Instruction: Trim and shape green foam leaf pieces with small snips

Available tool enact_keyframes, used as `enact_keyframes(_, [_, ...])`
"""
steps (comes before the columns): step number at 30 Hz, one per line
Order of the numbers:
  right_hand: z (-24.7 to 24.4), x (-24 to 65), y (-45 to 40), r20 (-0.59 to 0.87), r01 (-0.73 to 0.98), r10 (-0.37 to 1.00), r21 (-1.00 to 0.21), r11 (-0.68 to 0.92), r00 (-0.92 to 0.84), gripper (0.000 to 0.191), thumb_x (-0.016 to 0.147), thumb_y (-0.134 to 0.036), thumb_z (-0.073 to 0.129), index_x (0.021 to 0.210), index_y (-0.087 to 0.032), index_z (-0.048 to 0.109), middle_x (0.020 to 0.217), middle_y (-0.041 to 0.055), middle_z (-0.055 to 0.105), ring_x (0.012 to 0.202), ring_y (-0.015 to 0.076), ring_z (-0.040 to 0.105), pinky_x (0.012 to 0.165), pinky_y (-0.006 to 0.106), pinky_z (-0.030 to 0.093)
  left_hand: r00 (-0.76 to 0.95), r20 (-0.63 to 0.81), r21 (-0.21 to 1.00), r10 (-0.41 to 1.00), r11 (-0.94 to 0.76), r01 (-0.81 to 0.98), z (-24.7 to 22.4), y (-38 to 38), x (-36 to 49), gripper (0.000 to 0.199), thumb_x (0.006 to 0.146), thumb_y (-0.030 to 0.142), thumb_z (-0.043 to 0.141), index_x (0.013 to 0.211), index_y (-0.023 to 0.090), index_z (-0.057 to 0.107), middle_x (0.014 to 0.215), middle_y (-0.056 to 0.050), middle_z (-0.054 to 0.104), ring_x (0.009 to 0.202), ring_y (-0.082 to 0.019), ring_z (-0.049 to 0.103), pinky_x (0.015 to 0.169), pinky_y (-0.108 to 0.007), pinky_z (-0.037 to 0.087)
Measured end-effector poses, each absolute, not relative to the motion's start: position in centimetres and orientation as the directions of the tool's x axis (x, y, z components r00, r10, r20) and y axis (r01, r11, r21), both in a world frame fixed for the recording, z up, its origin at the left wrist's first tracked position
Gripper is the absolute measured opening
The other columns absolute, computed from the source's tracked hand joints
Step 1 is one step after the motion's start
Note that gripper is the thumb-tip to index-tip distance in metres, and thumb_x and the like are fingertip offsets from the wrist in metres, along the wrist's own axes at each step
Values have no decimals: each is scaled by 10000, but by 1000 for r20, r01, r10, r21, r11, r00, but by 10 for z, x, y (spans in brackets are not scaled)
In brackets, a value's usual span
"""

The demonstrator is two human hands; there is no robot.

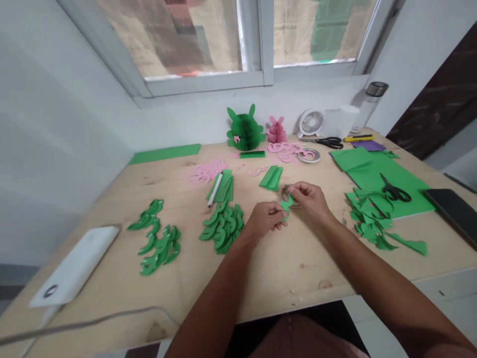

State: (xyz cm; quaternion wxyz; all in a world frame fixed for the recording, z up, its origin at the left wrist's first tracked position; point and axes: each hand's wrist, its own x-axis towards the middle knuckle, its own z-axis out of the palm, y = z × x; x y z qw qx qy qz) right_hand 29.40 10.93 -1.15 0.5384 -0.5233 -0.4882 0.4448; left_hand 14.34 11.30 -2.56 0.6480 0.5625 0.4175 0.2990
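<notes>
Over the middle of the wooden table, my left hand [267,217] pinches the lower end of a small curved green paper cutout [286,205]. The fingers of my right hand [308,196] close on its upper end. Just behind the cutout is a roll of tape [285,193], partly hidden by my right hand; whether I touch it I cannot tell. Left of my hands lies a heap of curved green paper cutouts [224,228]. Beyond them are folded green paper strips [274,178] and another green stack with a white pen [215,190] on it.
Further left are more green cutouts [160,248] and a white power bank [76,266]. On the right lie green scraps [372,219], black-handled scissors [397,191], green sheets [406,184] and a black phone [452,214]. Green [245,133] and pink [276,132] paper figures stand by the wall.
</notes>
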Motion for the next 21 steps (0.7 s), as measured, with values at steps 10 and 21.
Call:
enact_keyframes(10, [-18, 300, 114, 88, 82, 983, -994, 76, 159, 288, 693, -433, 625, 640, -151, 603, 566, -1, 584, 488, 93, 462, 474, 224, 351, 502, -221, 973, 836, 227, 51, -31, 115, 141, 230, 650, 331, 674, 757, 147, 587, 577, -46, 674, 453, -116, 594, 413, -193, 391])
enact_keyframes(21, [-21, 301, 115, 110, 62, 987, -993, 103, 120, 273, 706, -414, 615, 644, -149, 604, 555, -11, 567, 491, 92, 460, 491, 219, 352, 506, -223, 975, 833, 176, 139, -29, 117, 140, 111, 724, 238, 588, 714, 128, 576, 606, -44, 676, 469, -100, 600, 410, -171, 387])
